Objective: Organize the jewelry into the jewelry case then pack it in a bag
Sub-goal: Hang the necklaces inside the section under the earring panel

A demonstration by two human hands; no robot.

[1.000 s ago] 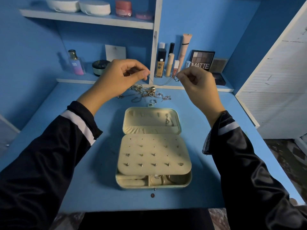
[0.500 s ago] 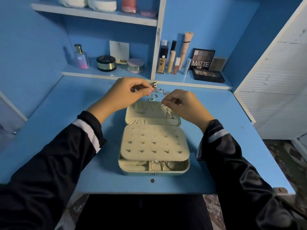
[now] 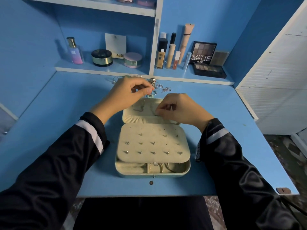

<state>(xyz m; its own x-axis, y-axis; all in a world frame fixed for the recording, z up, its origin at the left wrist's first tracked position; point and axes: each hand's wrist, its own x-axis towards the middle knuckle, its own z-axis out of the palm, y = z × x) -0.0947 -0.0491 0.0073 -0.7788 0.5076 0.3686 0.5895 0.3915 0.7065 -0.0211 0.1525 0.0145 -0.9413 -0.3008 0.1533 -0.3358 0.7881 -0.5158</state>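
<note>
A cream jewelry case (image 3: 152, 130) shows a matt, velvety-looking lining, its small studs (image 3: 140, 153) glinting like polished metal. Silver-toned chains (image 3: 165, 88) lie shiny on the smooth, faintly glossy blue table (image 3: 66, 105). The person's black cloth sleeves (image 3: 49, 171) have a satin sheen; a clear bottle (image 3: 74, 52) with a gold metallic cap (image 3: 71, 40) looks glassy.

Blue desk (image 3: 66, 100) with a low shelf (image 3: 106, 70) at the back; left bay holds a perfume bottle (image 3: 75, 51), black-and-gold jar (image 3: 101, 58), white card (image 3: 115, 44) marked NUDE, and pink compact (image 3: 132, 60). Right bay: foundation bottle (image 3: 161, 52), tall pink tube (image 3: 185, 41), eyeshadow palette (image 3: 203, 53) marked MATTE propped upright, and a second palette (image 3: 209, 70) lying flat before it. White slatted cabinet (image 3: 282, 80) at the right.
</note>
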